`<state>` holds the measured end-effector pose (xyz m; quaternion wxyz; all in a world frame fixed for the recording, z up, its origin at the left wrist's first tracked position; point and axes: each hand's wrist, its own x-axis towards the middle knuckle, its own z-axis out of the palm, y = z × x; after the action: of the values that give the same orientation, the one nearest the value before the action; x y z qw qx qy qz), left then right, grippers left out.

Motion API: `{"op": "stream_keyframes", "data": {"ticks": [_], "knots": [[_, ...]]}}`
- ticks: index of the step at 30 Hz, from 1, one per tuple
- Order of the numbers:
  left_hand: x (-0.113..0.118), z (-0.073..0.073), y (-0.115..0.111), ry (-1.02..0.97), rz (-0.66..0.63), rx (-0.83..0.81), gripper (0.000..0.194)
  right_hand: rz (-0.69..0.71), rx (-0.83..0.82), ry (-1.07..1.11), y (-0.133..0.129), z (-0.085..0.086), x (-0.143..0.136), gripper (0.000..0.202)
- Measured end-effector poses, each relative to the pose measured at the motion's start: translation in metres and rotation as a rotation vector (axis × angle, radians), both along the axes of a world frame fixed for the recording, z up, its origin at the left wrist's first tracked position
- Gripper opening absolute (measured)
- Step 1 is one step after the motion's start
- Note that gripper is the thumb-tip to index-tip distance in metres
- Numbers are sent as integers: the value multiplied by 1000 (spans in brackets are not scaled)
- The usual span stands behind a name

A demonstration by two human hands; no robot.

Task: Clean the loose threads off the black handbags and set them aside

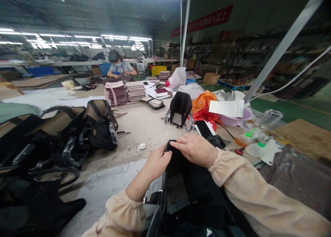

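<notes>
A black bag (201, 185) stands close in front of me at the bottom of the head view, its mouth facing up. My left hand (157, 161) pinches the far corner of its rim, thumb pressed against the edge. From the other side, my right hand (193, 149) grips the same corner, fingers laid over the rim. Both hands nearly meet there. Beyond them on the table sits a smaller black bag (181, 107) with plastic-wrapped straps. The near end of the held bag runs out of the frame.
Several black bags (95, 133) crowd the table's left side. Stacked maroon pieces (116, 94) stand farther back. A phone (204, 128), a purple basin (236, 118) and bottles (244, 138) lie to the right. A co-worker (119, 66) sits across. A metal post (284, 43) rises at right.
</notes>
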<state>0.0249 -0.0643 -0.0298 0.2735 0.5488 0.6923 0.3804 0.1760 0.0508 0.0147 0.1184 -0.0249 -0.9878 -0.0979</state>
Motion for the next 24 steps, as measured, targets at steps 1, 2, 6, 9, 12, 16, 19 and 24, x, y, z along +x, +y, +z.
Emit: {"op": "stream_keyframes", "data": {"ticks": [1,2,6,9,12,16,19,24], "knots": [[0,0,0,0,0,4,32,-4,7,-8,-1,1,0,32],[0,0,0,2,0,8,32,-8,13,-15,-2,1,-1,32],[0,0,0,4,-5,-1,31,-4,14,-60,-4,2,-2,26],[0,1,0,-3,-3,1,30,9,-17,-51,-3,1,-1,26],[0,1,-1,2,1,-8,30,4,-26,-2,-2,-1,1,35],[0,1,-1,16,-1,-11,30,-1,28,-18,-3,-1,0,40],[-1,1,0,19,6,-6,30,-24,65,-53,-6,0,-3,42],[-2,-1,1,23,5,-17,31,-42,127,-81,-11,-1,-4,45]]}}
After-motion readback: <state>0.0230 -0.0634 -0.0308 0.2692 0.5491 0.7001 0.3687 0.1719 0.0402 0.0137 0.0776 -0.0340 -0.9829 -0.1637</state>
